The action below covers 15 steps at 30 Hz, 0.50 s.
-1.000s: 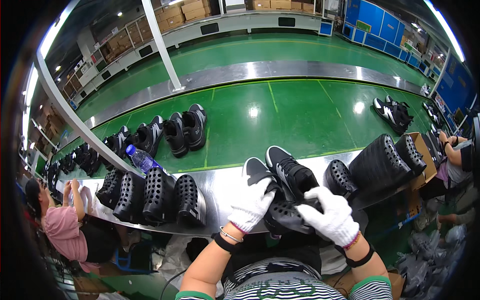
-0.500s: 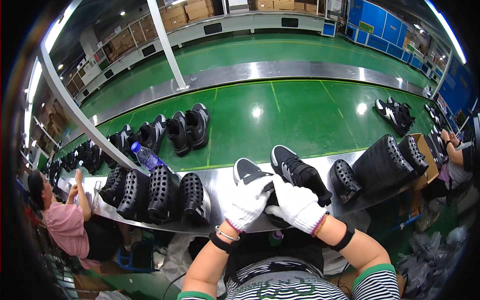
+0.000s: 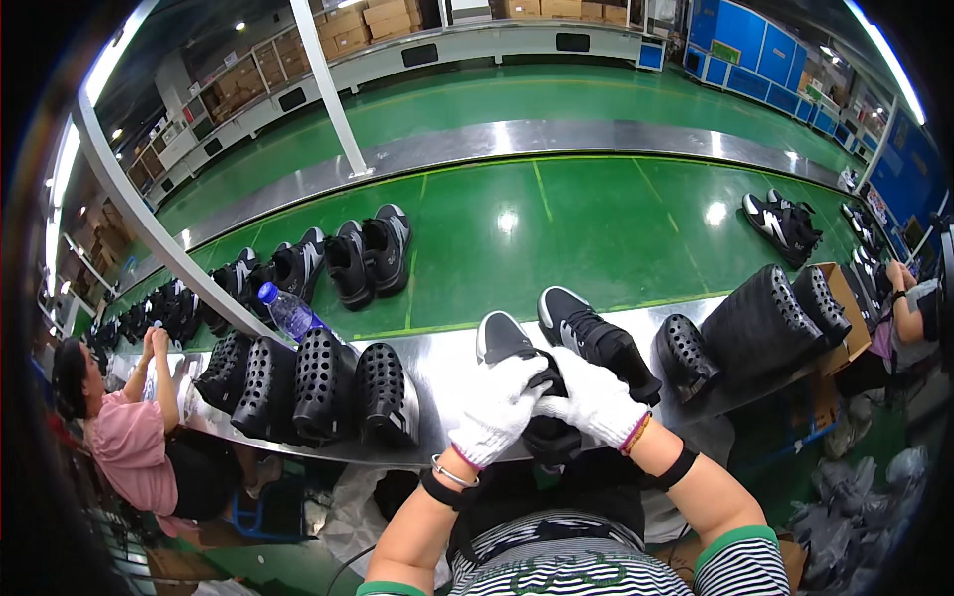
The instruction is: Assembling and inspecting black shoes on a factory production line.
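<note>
Steel bench (image 3: 447, 363): two black shoes (image 3: 596, 343), two gloved hands (image 3: 542, 402)

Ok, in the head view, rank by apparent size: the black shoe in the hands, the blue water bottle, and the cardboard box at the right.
Largest to smallest as they look:
1. Black shoe under both gloved hands, nearest the camera, which inflates it.
2. Cardboard box, partly hidden by the perforated black moulds and squeezed by the fisheye rim, so its rank against the shoe is unsure.
3. Blue water bottle.
</note>
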### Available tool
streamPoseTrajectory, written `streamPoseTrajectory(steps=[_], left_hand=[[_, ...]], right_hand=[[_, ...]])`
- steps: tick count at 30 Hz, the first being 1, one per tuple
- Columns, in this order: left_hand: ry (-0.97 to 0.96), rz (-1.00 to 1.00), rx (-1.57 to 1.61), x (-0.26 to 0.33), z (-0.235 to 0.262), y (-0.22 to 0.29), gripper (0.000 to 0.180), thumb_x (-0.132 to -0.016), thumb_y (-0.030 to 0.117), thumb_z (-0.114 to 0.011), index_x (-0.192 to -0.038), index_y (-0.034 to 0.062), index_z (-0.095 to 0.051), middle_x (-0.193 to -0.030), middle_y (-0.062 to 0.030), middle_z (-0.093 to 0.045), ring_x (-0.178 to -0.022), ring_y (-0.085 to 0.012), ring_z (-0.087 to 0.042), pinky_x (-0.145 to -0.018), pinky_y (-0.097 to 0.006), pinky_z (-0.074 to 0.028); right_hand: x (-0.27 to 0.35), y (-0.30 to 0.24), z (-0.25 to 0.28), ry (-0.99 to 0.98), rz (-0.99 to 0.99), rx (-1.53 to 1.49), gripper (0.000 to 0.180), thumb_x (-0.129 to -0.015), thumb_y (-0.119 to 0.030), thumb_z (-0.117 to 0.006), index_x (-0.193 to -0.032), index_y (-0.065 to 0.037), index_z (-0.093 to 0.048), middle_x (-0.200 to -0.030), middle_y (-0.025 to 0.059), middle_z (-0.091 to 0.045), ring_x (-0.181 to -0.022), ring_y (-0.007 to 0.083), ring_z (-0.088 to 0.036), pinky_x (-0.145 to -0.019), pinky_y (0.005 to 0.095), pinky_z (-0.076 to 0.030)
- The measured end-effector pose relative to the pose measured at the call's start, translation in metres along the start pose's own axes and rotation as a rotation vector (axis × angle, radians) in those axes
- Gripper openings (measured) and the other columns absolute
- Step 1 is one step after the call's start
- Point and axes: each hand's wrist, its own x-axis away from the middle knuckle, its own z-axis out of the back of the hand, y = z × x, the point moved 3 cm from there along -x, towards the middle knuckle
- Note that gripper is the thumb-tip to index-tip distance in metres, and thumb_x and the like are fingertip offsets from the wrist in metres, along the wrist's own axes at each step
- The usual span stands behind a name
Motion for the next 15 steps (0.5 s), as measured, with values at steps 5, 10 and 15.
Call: streamPoseTrajectory(steps=[5, 10, 15], left_hand=[[-0.081, -0.026, -0.206, -0.001, -0.006, 0.005, 0.034, -0.081, 0.001, -0.069, -0.114, 0.0081, -0.067, -0.103, -0.0121, -0.068, -0.100, -0.0330, -0.065, -0.090, -0.042, -0.051], [0.014, -0.149, -0.091, 0.003, -0.005, 0.004, 0.031, -0.081, 0.004, -0.068, -0.112, 0.0084, -0.067, -0.094, -0.0127, -0.063, -0.090, -0.0345, -0.062, -0.079, -0.043, -0.051], [0.003, -0.157, -0.186, 0.009, -0.006, 0.005, 0.034, -0.077, 0.007, -0.074, -0.111, 0.0086, -0.068, -0.096, -0.0123, -0.064, -0.088, -0.0338, -0.063, -0.078, -0.042, -0.051]], right_hand=[[-0.013, 0.025, -0.024, 0.049, 0.043, 0.048, 0.097, -0.080, -0.032, -0.079, -0.155, -0.008, -0.024, -0.126, 0.0255, -0.061, -0.110, 0.0420, -0.064, -0.094, 0.0457, -0.052], [-0.020, 0.011, -0.022, 0.045, -0.009, -0.002, 0.079, -0.086, -0.035, -0.069, -0.152, -0.013, -0.033, -0.121, 0.0237, -0.064, -0.109, 0.0401, -0.065, -0.089, 0.0458, -0.053], [-0.008, 0.012, -0.025, 0.074, -0.062, 0.028, 0.072, -0.087, -0.035, -0.067, -0.149, -0.012, -0.040, -0.123, 0.0219, -0.065, -0.110, 0.0399, -0.065, -0.093, 0.0438, -0.052]])
